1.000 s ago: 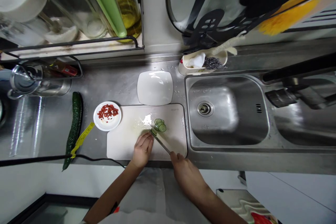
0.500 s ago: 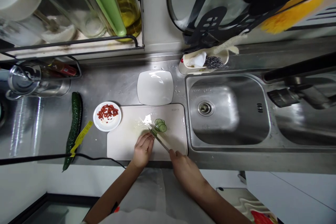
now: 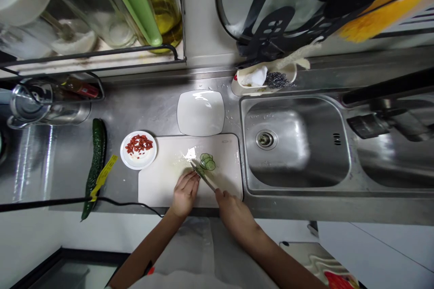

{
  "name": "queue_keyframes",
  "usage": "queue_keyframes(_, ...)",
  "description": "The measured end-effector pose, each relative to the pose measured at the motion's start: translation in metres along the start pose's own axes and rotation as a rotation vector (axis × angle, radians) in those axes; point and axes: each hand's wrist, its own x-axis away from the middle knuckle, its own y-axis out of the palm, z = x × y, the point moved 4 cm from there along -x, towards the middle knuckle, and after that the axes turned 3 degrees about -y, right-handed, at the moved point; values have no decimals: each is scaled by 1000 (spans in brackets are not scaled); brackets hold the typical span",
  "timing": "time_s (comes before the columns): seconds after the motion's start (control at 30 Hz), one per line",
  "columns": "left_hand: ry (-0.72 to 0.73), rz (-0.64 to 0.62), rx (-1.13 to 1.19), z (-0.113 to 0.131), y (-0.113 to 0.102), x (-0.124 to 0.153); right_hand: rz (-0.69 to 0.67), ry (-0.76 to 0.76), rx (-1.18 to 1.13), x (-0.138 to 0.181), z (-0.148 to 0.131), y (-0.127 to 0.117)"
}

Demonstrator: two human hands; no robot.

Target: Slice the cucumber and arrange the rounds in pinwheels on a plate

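Note:
On the white cutting board (image 3: pixel 159 189), my left hand (image 3: pixel 185 193) is closed with fingers curled beside the knife blade. Whatever lies under those fingers is hidden. My right hand (image 3: pixel 235 214) grips the handle of a knife (image 3: pixel 205 177), its blade slanting up and left to the left fingertips. A little green shows along the blade. Several thin cucumber slices (image 3: pixel 207 161) overlap on the board, just beyond the knife. Left of the board's upper corner, a small white plate (image 3: pixel 122 156) bears red dried berries (image 3: pixel 139 143).
A square white plate (image 3: pixel 200 115) touches the board's far edge. A whole cucumber (image 3: pixel 98 144) lies at left, near a black cable with a yellow tag (image 3: pixel 104 176). The steel sink (image 3: pixel 298 140) is at right, with a faucet (image 3: pixel 369 124). A scrubber holder (image 3: pixel 240 86) stands behind.
The knife and my right hand have shifted slightly left and up. My left hand and the cucumber slices stay nearly where they were.

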Motion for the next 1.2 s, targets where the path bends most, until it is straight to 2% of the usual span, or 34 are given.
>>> queue_keyframes(0.5,-15,-16,12,-2,3,3,-4,45,-53,-19,-3,11)
queue_keyframes(0.93,-181,-151,-62,-4,-6,16,132,41,-29,-21,8,19)
queue_keyframes(1.07,-264,-75,-79,-18,-20,19,144,44,2,-16,8,18)
queue_keyframes(1.2,-383,29,-183,-47,-45,23,193,12,68,-10,8,15)
